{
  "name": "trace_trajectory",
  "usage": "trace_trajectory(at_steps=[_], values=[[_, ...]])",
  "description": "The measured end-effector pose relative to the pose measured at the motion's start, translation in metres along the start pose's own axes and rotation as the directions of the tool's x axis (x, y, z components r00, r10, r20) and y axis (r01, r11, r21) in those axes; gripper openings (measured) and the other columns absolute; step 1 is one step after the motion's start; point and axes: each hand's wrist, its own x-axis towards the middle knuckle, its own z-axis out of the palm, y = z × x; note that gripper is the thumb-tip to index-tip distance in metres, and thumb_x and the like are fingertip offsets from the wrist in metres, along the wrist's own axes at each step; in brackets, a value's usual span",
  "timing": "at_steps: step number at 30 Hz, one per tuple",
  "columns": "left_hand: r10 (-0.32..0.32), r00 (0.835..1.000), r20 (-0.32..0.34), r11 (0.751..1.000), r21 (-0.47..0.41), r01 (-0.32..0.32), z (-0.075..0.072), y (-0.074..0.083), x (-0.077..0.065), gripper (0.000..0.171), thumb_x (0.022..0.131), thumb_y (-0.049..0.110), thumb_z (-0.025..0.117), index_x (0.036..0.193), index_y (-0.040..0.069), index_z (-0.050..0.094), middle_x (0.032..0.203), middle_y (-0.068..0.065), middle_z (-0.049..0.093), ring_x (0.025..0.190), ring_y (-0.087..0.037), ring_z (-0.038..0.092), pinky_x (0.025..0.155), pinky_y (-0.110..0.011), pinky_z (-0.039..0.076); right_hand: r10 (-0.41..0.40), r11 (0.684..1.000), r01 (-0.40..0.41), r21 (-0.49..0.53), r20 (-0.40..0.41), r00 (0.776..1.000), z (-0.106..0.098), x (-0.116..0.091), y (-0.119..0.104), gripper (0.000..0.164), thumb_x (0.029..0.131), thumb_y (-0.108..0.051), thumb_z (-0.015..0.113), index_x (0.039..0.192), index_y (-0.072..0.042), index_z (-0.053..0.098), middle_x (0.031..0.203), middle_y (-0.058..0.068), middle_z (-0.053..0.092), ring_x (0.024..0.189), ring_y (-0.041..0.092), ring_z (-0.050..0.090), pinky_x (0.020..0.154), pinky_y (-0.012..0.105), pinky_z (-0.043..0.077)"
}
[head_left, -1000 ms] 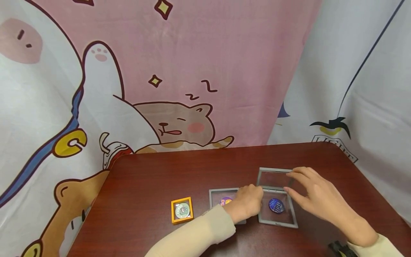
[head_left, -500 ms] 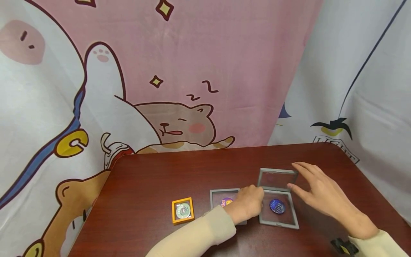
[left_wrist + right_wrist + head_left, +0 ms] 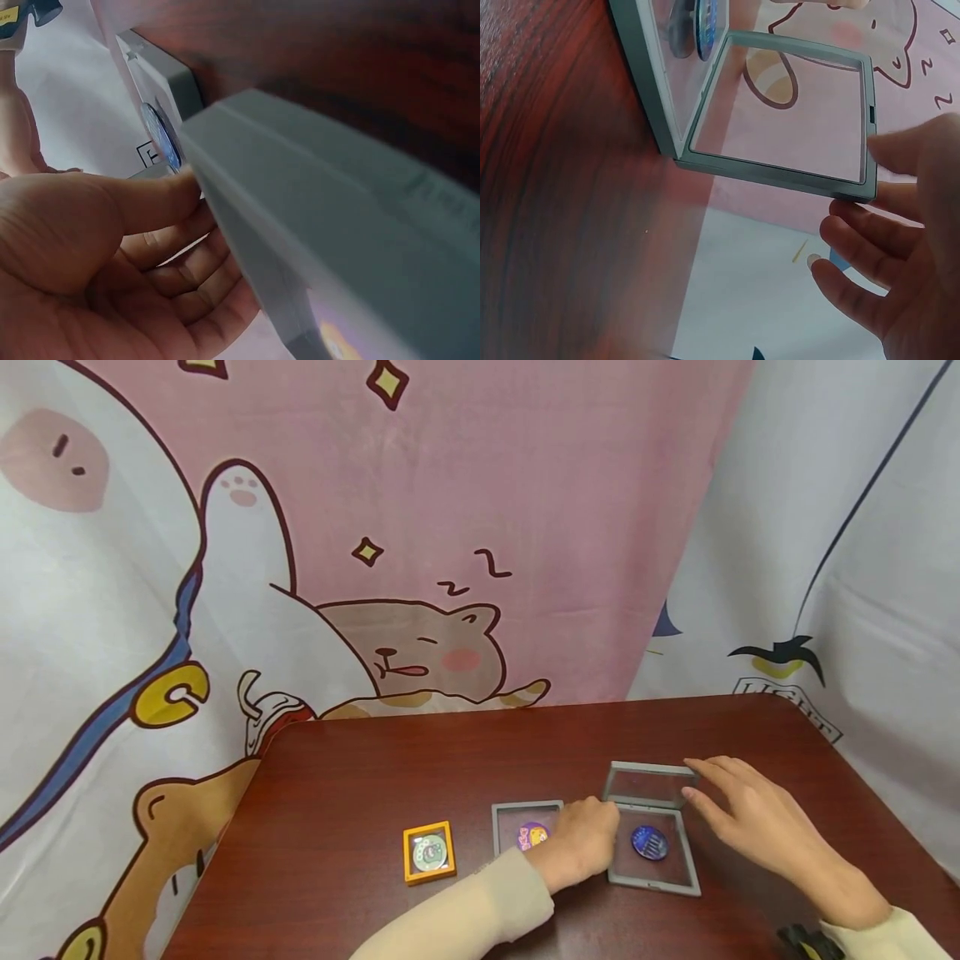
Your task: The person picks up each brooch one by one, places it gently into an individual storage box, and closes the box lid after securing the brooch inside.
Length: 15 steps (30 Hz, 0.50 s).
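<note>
A grey-framed display case (image 3: 652, 887) with clear panes stands open on the table, a round blue badge (image 3: 648, 842) in its base. Its hinged lid (image 3: 651, 768) is raised at the back. My right hand (image 3: 761, 814) pinches the lid's free corner between thumb and index finger, the other fingers spread loosely in the right wrist view. My left hand (image 3: 577, 843) is curled at the open case's left edge, thumb (image 3: 154, 201) against bent fingers; its fingertips are partly hidden. Under that hand lies another grey case (image 3: 527, 805) with a purple-and-yellow badge (image 3: 531, 834).
A small yellow-framed case (image 3: 429, 852) with a pale green badge lies further left on the dark red wooden table (image 3: 337, 793). A black device (image 3: 810, 942) with a yellow label sits at my right wrist. Cartoon-printed cloth (image 3: 562, 510) hangs behind the table.
My right hand moved slightly off the lid, then came back and took its corner. The lid's top edge has dropped a little. My left hand stays in place.
</note>
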Motion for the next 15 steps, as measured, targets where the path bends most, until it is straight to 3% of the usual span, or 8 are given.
trace_trajectory(at_steps=[8,15], values=[[0.017,0.999,-0.039,1.0,-0.001,-0.017,0.006,0.0,-0.003,0.023,0.083,0.011,0.078,0.067,0.02,0.064,0.071,0.002,0.07,0.062,-0.011,0.065,0.051,-0.028,0.048,-0.069,0.996,0.067,-0.053,-0.052,0.996,-0.003,-0.005,-0.003,0.031,0.086,-0.003,0.08,0.116,-0.003,0.075,0.107,0.01,0.072,0.095,0.031,0.069,0.072,0.055,0.055],[0.049,0.997,-0.057,0.998,0.041,-0.047,0.008,0.0,-0.007,0.022,0.081,0.012,0.079,0.066,0.02,0.066,0.073,0.001,0.071,0.062,-0.013,0.064,0.053,-0.029,0.048,-0.055,0.997,0.053,-0.063,-0.028,0.998,-0.005,-0.011,-0.007,0.028,0.087,-0.006,0.08,0.115,-0.006,0.076,0.103,0.004,0.071,0.091,0.026,0.068,0.07,0.052,0.055]])
